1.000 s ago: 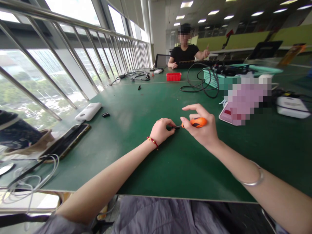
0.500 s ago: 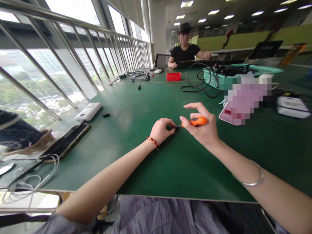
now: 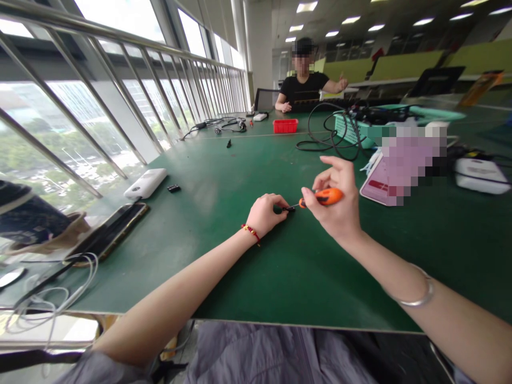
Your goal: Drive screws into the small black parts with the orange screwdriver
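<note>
My left hand (image 3: 265, 214) rests on the green table (image 3: 224, 266), its fingers closed on a small black part (image 3: 290, 209). That part is mostly covered by the fingertips, so its kind does not show. In my right hand (image 3: 339, 205) is a screwdriver (image 3: 330, 196) with an orange and black handle, held between thumb and fingers while the index finger curves away above it. The screwdriver lies nearly level, and its thin shaft points left to the black part at my left fingertips. Whether the tip sits in it, I cannot tell.
Left stand a white power bank (image 3: 146, 183), a small black piece (image 3: 173, 188), and a phone (image 3: 124, 229). Ahead is a red tray (image 3: 285, 126); black cables and a turquoise basket (image 3: 348, 129) lie right, near a pink phone (image 3: 380, 186). A person (image 3: 304, 82) sits opposite.
My right hand has turned and shifted slightly right with the screwdriver, its index finger now raised higher. My left hand stays put. Opposite, the person's hand has lifted.
</note>
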A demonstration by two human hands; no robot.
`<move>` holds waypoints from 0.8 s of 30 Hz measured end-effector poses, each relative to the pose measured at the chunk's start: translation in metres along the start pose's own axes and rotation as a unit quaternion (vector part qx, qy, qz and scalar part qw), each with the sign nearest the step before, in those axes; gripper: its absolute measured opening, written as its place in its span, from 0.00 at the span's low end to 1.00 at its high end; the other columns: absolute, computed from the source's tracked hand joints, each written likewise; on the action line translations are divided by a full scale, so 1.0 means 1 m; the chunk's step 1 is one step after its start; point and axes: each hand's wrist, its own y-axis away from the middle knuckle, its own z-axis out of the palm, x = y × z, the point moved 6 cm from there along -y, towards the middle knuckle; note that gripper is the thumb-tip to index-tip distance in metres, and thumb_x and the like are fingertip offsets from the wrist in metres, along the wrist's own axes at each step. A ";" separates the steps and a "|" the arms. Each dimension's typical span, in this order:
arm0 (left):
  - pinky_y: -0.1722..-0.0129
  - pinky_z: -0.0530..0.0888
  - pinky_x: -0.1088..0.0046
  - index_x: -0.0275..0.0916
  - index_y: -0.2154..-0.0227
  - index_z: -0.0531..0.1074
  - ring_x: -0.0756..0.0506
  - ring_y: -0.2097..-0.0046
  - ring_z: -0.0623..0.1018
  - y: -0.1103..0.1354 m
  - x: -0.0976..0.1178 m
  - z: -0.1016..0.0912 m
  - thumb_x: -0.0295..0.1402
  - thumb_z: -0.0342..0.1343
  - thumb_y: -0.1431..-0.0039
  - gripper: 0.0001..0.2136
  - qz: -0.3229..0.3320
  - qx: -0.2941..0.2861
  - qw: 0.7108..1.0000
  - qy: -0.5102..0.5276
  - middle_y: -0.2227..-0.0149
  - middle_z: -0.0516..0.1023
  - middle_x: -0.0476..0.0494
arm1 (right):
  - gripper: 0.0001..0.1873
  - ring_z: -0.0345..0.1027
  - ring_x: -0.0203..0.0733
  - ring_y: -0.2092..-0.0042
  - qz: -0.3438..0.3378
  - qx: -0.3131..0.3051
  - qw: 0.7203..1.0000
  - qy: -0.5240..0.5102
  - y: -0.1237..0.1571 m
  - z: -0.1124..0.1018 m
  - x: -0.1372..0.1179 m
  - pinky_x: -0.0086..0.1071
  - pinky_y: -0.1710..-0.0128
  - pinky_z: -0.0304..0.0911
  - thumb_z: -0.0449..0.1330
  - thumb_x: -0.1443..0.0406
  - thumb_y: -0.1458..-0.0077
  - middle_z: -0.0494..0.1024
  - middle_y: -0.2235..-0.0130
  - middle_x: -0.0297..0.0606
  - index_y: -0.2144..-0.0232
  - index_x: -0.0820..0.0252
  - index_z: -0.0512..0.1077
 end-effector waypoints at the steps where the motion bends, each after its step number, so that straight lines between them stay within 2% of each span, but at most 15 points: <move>1: 0.62 0.69 0.71 0.38 0.73 0.75 0.47 0.66 0.74 0.000 0.000 0.000 0.26 0.58 0.54 0.04 0.000 -0.001 1.000 -0.001 0.70 0.77 0.49 | 0.24 0.62 0.36 0.75 0.016 -0.010 1.000 0.014 0.000 0.000 0.000 0.31 0.71 0.61 0.61 0.60 0.55 0.65 0.77 0.28 0.54 0.58 0.63; 5: 0.61 0.69 0.71 0.38 0.73 0.75 0.48 0.66 0.74 0.000 0.000 0.000 0.26 0.58 0.54 0.04 0.002 -0.003 1.000 -0.003 0.70 0.77 0.49 | 0.10 0.54 0.31 0.82 0.054 -0.061 0.996 0.035 0.002 0.003 -0.002 0.29 0.77 0.54 0.59 0.58 0.52 0.59 0.85 0.24 0.68 0.58 0.69; 7: 0.62 0.69 0.71 0.38 0.73 0.75 0.47 0.66 0.74 -0.001 0.000 0.001 0.26 0.58 0.54 0.04 0.003 0.000 1.000 -0.001 0.70 0.77 0.49 | 0.08 0.53 0.30 0.83 0.045 -0.072 0.996 0.017 0.002 0.004 -0.004 0.28 0.77 0.54 0.58 0.60 0.51 0.58 0.85 0.23 0.69 0.58 0.69; 9: 0.62 0.69 0.71 0.38 0.73 0.75 0.47 0.66 0.74 -0.001 -0.001 0.001 0.26 0.58 0.55 0.04 0.002 0.002 1.000 0.003 0.70 0.77 0.49 | 0.11 0.56 0.31 0.80 0.017 -0.064 0.998 -0.007 0.002 0.005 -0.005 0.28 0.75 0.57 0.59 0.63 0.52 0.62 0.81 0.25 0.63 0.58 0.68; 11: 0.62 0.69 0.71 0.37 0.73 0.75 0.47 0.66 0.74 -0.001 -0.001 0.001 0.26 0.58 0.55 0.04 0.001 0.005 1.000 0.006 0.70 0.78 0.49 | 0.20 0.62 0.33 0.75 -0.013 -0.048 0.998 -0.025 0.002 0.006 -0.004 0.29 0.70 0.61 0.60 0.64 0.54 0.68 0.73 0.29 0.56 0.57 0.65; 13: 0.62 0.69 0.72 0.37 0.74 0.75 0.47 0.66 0.74 -0.001 -0.001 0.000 0.26 0.58 0.55 0.04 -0.001 0.007 1.000 0.008 0.70 0.78 0.49 | 0.27 0.64 0.35 0.70 -0.023 -0.044 0.999 -0.021 0.002 0.007 -0.002 0.30 0.67 0.63 0.61 0.63 0.56 0.70 0.67 0.32 0.52 0.57 0.62; 14: 0.62 0.69 0.72 0.37 0.74 0.75 0.48 0.66 0.74 -0.001 -0.001 0.000 0.26 0.58 0.55 0.04 -0.002 0.007 1.000 0.009 0.70 0.78 0.49 | 0.28 0.65 0.36 0.70 -0.021 -0.046 0.999 -0.009 0.003 0.008 -0.001 0.31 0.68 0.63 0.61 0.62 0.56 0.70 0.68 0.32 0.51 0.57 0.61; 16: 0.63 0.69 0.72 0.38 0.73 0.75 0.48 0.66 0.74 -0.001 -0.002 0.001 0.26 0.58 0.56 0.04 -0.002 0.008 1.000 0.013 0.70 0.78 0.49 | 0.26 0.63 0.35 0.73 -0.005 -0.059 0.998 0.020 0.003 0.009 0.001 0.30 0.70 0.60 0.61 0.60 0.55 0.67 0.73 0.29 0.53 0.57 0.62; 20: 0.63 0.70 0.72 0.37 0.73 0.75 0.48 0.67 0.74 -0.001 -0.003 0.001 0.26 0.57 0.56 0.05 0.000 0.010 1.000 0.020 0.70 0.78 0.49 | 0.13 0.57 0.33 0.80 0.039 -0.096 0.994 0.041 0.004 0.010 -0.002 0.28 0.75 0.54 0.59 0.58 0.52 0.59 0.84 0.23 0.64 0.57 0.68; 22: 0.62 0.70 0.72 0.38 0.74 0.74 0.48 0.66 0.75 -0.001 -0.003 0.001 0.26 0.57 0.55 0.04 0.001 0.007 1.000 0.019 0.70 0.78 0.49 | 0.10 0.55 0.32 0.82 0.055 -0.101 0.993 0.035 0.004 0.010 -0.001 0.28 0.76 0.52 0.58 0.58 0.51 0.57 0.86 0.23 0.68 0.57 0.68; 24: 0.62 0.70 0.72 0.38 0.74 0.74 0.48 0.66 0.75 -0.001 -0.003 0.001 0.26 0.57 0.55 0.04 0.001 0.002 1.000 0.018 0.70 0.78 0.49 | 0.10 0.55 0.32 0.81 0.054 -0.092 0.994 0.018 0.003 0.010 0.000 0.28 0.76 0.54 0.58 0.60 0.51 0.59 0.84 0.23 0.66 0.57 0.68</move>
